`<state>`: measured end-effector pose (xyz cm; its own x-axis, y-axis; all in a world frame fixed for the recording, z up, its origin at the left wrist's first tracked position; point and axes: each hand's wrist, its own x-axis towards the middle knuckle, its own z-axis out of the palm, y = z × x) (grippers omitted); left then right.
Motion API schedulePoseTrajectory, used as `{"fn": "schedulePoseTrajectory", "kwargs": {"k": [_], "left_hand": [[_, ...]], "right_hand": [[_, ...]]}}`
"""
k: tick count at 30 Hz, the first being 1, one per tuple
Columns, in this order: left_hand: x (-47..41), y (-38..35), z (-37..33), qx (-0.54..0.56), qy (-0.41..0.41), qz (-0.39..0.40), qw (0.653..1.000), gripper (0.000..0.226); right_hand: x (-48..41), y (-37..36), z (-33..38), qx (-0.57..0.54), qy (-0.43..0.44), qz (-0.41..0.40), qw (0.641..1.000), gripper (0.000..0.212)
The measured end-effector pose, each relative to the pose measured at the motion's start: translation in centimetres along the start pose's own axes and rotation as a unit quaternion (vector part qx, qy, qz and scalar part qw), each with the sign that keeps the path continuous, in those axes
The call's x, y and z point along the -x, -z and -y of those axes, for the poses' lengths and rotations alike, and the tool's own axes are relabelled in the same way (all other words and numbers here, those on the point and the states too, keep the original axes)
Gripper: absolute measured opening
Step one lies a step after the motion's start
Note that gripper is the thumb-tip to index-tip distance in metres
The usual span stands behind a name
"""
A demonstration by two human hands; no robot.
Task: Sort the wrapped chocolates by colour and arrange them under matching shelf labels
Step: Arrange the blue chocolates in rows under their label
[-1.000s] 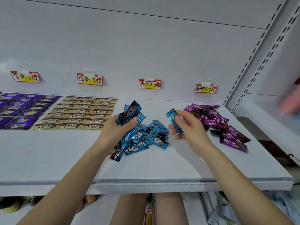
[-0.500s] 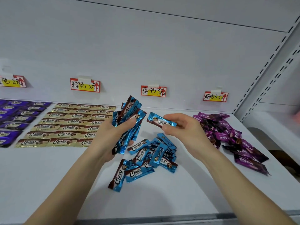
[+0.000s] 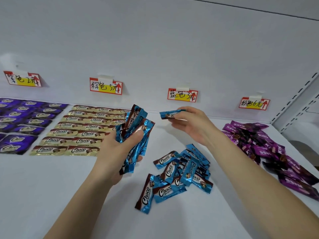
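My left hand [image 3: 117, 152] grips a bunch of blue wrapped chocolates [image 3: 136, 135], held upright above the white shelf [image 3: 51, 195]. My right hand [image 3: 191, 125] pinches a single blue chocolate [image 3: 170, 114] by one end, level, just below the blue shelf label [image 3: 182, 95]. A loose heap of blue chocolates [image 3: 179, 175] lies on the shelf under my right forearm. Gold chocolates [image 3: 77, 131] lie in neat rows under their label [image 3: 105, 87]. Purple chocolates [image 3: 20, 123] sit in rows at far left under another label [image 3: 23, 79].
A jumbled pile of magenta chocolates [image 3: 269, 152] lies at the right beneath the fourth label [image 3: 253, 103]. The white back wall rises behind the labels. A slotted metal upright [image 3: 296, 99] bounds the shelf on the right.
My right hand has carried the single blue chocolate up and back towards the blue label. My left hand keeps its bunch. The view has moved closer and tilted down.
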<state>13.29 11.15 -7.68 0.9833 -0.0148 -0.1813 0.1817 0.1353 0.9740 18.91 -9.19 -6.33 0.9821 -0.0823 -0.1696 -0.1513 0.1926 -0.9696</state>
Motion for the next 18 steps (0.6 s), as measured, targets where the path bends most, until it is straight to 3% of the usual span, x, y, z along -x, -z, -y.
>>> {"fn": "schedulePoseTrajectory", "kwargs": {"k": [3,9,13,16,18], "left_hand": [[0.1,-0.3,0.3,-0.009,0.008,0.01,1.0,0.055],[0.0,0.2,0.2,0.01,0.031,0.0,0.999,0.067],[-0.2,0.3,0.2,0.02,0.044,-0.015,0.999,0.061],[-0.3,0.4,0.1,0.021,0.047,-0.022,0.998,0.061],[-0.3,0.4,0.1,0.02,0.045,-0.025,0.998,0.061]], "right_hand": [[-1.0,-0.2,0.0,-0.026,-0.002,0.003,1.0,0.014],[-3.9,-0.9,-0.2,0.159,0.009,-0.01,0.987,0.025],[-5.3,-1.5,-0.2,0.404,0.028,0.043,0.913,0.02],[-5.9,-1.9,-0.4,0.503,-0.003,0.116,0.856,0.022],[-6.1,-2.1,-0.7,0.568,0.022,0.125,0.813,0.032]]}}
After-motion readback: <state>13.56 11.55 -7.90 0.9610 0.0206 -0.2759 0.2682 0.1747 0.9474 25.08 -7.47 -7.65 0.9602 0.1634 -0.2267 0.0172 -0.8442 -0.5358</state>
